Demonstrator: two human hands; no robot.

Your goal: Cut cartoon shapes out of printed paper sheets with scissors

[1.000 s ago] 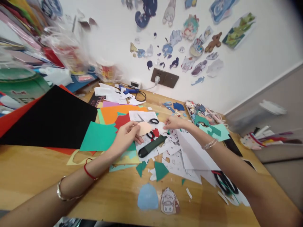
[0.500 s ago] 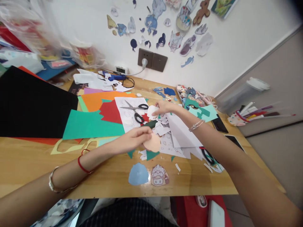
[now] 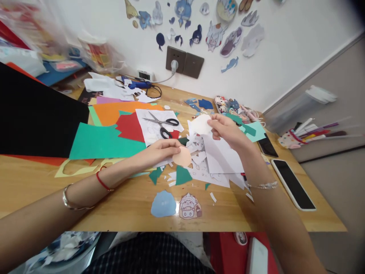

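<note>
Two cut-outs were in hand: our left hand (image 3: 159,150) pinched a peach paper disc (image 3: 182,156), our right hand (image 3: 225,129) a white paper shape (image 3: 201,124); joining them would need careful alignment.

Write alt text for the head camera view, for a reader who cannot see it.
Over a wooden table littered with coloured paper, the left hand pinches a peach paper cutout and the right hand lifts a white paper cutout. Black-handled scissors lie just beyond; a phone lies at right.

Bright, even light fills the scene; shadows on the wooden table (image 3: 42,182) are soft. The upper left corner is smeared with blur, straight lines bow toward the edges, and the top right corner darkens.
</note>
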